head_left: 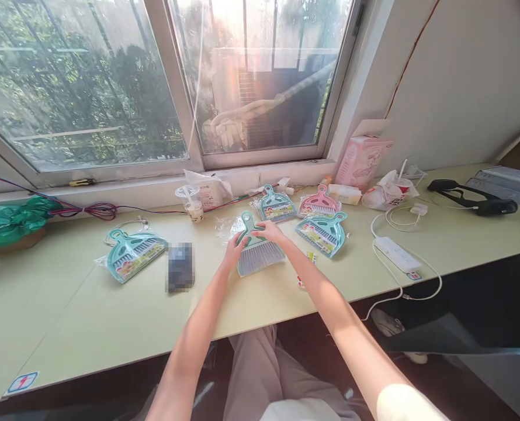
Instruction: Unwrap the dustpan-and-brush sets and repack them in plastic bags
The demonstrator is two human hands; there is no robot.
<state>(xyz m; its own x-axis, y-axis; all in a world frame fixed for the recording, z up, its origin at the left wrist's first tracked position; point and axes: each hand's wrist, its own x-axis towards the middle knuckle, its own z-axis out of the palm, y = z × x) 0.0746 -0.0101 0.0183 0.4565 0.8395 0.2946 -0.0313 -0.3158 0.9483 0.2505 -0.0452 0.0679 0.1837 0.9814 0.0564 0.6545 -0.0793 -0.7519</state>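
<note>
A mint-green dustpan and brush set (260, 260) stands tilted on the table in front of me, its grey bristles pointing down towards me. My left hand (234, 248) grips its left edge, and my right hand (269, 232) is closed on the upper right side near the handle. Crumpled clear plastic wrap (227, 229) lies just left of it. Wrapped sets surround my hands: a teal one (276, 206) and a pink one (319, 203) behind, another teal one (323, 233) to the right. A label card (311, 257) lies partly behind my right forearm.
Farther left are another wrapped teal set (135, 254) and a blurred dark object (180, 267). A drink cup (193, 204) stands by the window. On the right are a white power strip (395, 253) with cables, a black headset (472, 197) and a pink box (363, 161).
</note>
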